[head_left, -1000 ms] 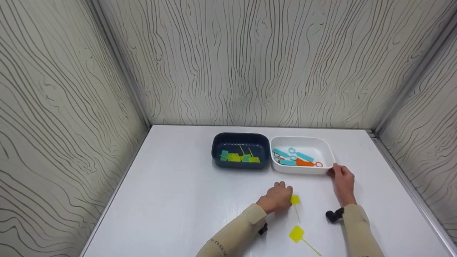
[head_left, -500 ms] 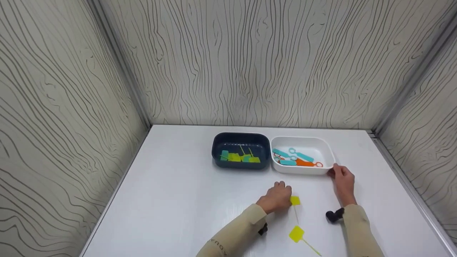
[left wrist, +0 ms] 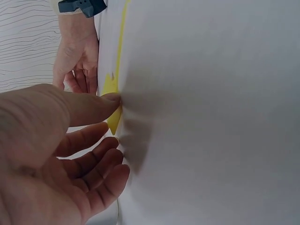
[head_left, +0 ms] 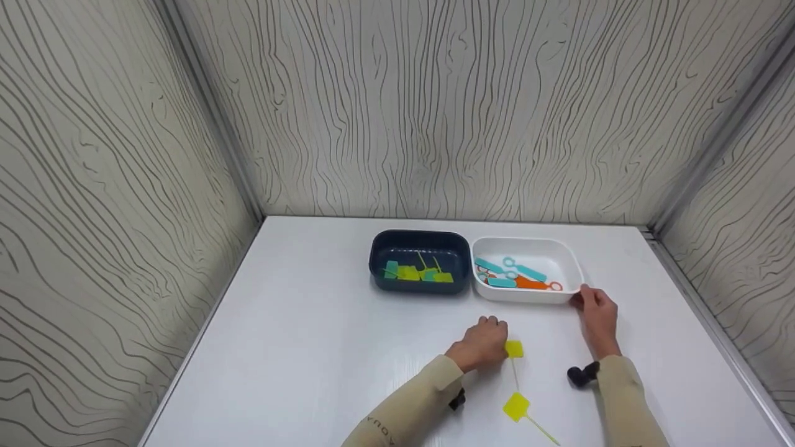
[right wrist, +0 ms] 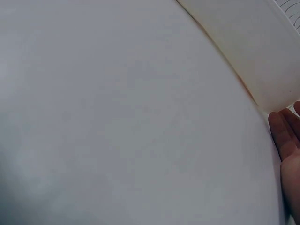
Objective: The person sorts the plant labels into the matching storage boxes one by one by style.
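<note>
My left hand [head_left: 481,343] is low over the white table, pinching a yellow square-headed tag [head_left: 514,349] with a thin tail. In the left wrist view, the thumb lies along one face of the tag [left wrist: 112,119] and the forefinger is at its other side. Below it in the head view lies a second yellow tag [head_left: 516,407], its tail slanting down to the right. My right hand [head_left: 598,316] grips the near right corner of the white tub [head_left: 528,297]. In the right wrist view its fingers [right wrist: 281,133] meet that corner.
Left of the white tub and against it stands a dark blue tub [head_left: 419,286], with several yellow and teal tags inside. Teal [head_left: 531,273] and orange ringed pieces [head_left: 529,282] lie in the white tub. Patterned walls [head_left: 422,112] bound the table [head_left: 298,323].
The pinched yellow tag has shifted very slightly to the right, and its tail end has swung a little left. Both hands and tubs stay almost where they were.
</note>
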A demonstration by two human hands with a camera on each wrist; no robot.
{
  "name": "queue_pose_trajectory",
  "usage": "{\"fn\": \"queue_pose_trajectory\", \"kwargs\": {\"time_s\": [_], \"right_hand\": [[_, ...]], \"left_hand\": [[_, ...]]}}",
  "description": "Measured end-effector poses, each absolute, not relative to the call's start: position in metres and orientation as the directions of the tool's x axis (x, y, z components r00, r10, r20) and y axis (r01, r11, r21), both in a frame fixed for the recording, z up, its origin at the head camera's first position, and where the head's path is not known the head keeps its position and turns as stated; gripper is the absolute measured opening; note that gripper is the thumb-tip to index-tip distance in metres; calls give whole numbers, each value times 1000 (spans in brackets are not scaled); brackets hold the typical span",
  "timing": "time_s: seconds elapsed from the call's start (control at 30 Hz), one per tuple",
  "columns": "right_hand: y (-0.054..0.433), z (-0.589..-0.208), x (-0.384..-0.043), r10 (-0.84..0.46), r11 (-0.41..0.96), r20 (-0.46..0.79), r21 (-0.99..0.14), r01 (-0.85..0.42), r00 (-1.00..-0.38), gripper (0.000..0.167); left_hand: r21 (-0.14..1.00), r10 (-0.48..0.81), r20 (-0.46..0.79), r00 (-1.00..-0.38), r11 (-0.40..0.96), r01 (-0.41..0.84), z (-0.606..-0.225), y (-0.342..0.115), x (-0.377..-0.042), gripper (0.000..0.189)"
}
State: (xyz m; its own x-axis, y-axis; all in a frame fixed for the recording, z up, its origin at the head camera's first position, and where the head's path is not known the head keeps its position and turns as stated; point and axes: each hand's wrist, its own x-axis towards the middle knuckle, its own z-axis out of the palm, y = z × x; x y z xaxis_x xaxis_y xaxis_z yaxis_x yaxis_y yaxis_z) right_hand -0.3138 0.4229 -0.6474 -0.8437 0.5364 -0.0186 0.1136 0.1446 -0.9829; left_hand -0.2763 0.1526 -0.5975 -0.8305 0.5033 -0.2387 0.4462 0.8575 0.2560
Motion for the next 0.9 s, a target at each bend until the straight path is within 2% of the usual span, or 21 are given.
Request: {"fn": "queue_pose_trajectory", "kwargs": {"time_s": [0.3, 0.4, 0.57, 0.77, 0.9], "right_hand": [[424, -649, -313, 537, 205, 19, -973, 109, -843, 51], [424, -649, -313, 536, 240, 17, -962, 133, -844, 53], [425, -649, -313, 537, 266, 10, -951, 158, -844, 55], [425, -648, -313, 536, 272, 6, -948, 166, -844, 56], [424, -648, -313, 534, 260, 1, -952, 163, -846, 57]], "left_hand": [[247, 556, -197, -807, 825, 508, -603, 150, -278, 29], [278, 564, -197, -802, 816, 506, -603, 149, -279, 29], [384, 576, -250, -778, 797, 466, -602, 145, -282, 29], [549, 658, -307, -687, 713, 437, -598, 135, -289, 10], [636, 686, -322, -652, 667, 389, -597, 131, -291, 9]]}}
